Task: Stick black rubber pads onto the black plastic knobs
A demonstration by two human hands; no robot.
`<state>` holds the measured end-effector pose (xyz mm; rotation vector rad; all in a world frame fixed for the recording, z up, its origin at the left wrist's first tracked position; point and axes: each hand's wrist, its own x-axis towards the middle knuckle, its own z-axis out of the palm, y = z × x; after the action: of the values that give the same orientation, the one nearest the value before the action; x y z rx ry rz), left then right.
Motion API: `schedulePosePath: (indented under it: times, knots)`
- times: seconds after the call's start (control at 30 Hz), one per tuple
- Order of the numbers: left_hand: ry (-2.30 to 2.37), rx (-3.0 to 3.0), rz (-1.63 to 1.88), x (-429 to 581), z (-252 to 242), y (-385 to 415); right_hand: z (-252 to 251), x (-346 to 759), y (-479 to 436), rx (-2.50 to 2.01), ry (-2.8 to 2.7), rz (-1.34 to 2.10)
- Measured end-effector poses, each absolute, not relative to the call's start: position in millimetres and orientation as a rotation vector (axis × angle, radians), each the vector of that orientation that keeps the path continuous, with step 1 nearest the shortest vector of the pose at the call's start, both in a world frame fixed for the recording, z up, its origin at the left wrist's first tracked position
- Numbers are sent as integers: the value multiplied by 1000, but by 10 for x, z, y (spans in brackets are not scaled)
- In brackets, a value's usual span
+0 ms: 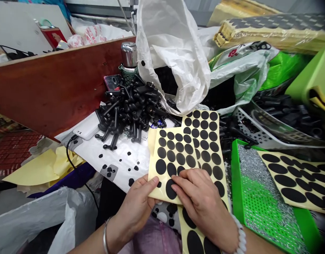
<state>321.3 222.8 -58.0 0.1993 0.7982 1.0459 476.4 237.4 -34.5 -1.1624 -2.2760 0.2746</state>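
My left hand (pixel 137 204) pinches the lower left edge of a yellow backing sheet (pixel 173 158) covered with round black adhesive pads. My right hand (pixel 202 201) lies on the same sheet's lower right, fingertips pressed on a black pad near the bottom row. A longer sheet of black pads (pixel 207 141) lies underneath, running from behind the held sheet down past my right wrist. Both hands are closed on the held sheet.
A heap of black plastic parts (pixel 130 109) lies behind the sheets, beside a white plastic bag (pixel 173 53). A green perforated tray (pixel 260 204) with small metal pieces sits at right, another pad sheet (pixel 297 180) across it. A red-brown board (pixel 53 84) stands at left.
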Motion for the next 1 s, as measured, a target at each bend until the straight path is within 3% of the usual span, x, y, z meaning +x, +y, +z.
schedulePosePath:
  times: [0.23,0.5,0.73,1.0]
  knots:
    - [844,226,1036,3243,-573,2223,-292,4787,2453,-1196,-2371,360]
    - [861,176,1022,3211,-573,2181,-360,4787,2368,-941,-2568,20]
    - [809,135,979,3205,-562,2159,-324,4922,2236,-723,-2675,226]
    - [890,247,973,3220,-624,2296,-42,5001,2134,-860,-2267,479]
